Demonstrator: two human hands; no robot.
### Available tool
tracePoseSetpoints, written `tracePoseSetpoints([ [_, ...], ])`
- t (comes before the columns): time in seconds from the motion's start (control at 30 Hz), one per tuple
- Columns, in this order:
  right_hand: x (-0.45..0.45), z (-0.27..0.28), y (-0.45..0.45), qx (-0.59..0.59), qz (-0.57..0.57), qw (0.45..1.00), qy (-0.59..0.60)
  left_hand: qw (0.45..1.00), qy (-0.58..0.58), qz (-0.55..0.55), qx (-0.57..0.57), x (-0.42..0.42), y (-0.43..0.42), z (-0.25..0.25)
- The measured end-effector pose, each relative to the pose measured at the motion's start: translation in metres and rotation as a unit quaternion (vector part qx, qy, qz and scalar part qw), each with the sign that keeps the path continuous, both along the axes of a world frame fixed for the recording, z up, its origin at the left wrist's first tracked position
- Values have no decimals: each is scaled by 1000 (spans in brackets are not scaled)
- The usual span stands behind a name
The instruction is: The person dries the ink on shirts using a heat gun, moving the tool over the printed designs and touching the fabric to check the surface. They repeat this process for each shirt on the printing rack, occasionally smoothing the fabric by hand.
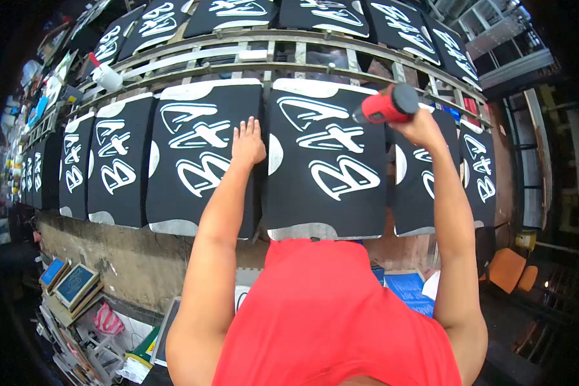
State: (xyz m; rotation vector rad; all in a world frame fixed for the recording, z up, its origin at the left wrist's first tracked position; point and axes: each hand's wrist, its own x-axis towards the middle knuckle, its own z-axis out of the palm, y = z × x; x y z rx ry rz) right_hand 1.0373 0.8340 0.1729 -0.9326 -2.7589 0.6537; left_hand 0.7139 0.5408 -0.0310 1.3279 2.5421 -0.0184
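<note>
My left hand (248,143) lies flat with fingers stretched out on the right edge of a black fabric panel (174,145) printed with large white lettering. My right hand (426,130) is wrapped round the grip of a red heat gun (381,108) with a dark rear cap. Its nozzle points left, over the upper right part of a second printed black panel (289,199). A third printed panel (408,212) lies beneath my right forearm, partly hidden by it. White or grey board shows at the panels' corners and edges.
A slatted rail frame (289,61) runs behind the panels, with another row of printed panels (231,13) beyond it. A white bottle with a red tip (107,77) stands on the rail at left. Framed screens (77,285) are stacked lower left. An orange chair (508,269) is at right.
</note>
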Motion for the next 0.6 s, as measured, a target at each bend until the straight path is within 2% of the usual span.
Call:
tracePoseSetpoints([
  [0.03,-19,5,1,0,-21,998,-55,1000,-10,1,-28,-2,4,-3],
  [0.1,-41,-12,29,4,18,997,-79,998,-30,9,-55,-1,9,-2],
  [0.17,-58,0,40,-66,29,992,-99,998,-15,14,-63,5,6,-4],
  [0.23,-72,-9,53,-32,73,992,-100,998,-18,18,-64,7,4,-3],
  [0.3,-77,-5,53,16,31,985,-167,997,-18,16,-79,6,6,0],
  [0.37,-69,-33,82,35,69,989,-122,996,-20,15,-85,3,7,-1],
  [0.43,-68,-28,88,-35,123,984,-122,996,-24,9,-82,3,7,0],
  [0.53,-75,-30,80,35,103,987,-122,995,-29,10,-97,2,10,6],
  [0.6,-83,-19,77,25,109,982,-155,994,-36,9,-103,0,13,10],
])
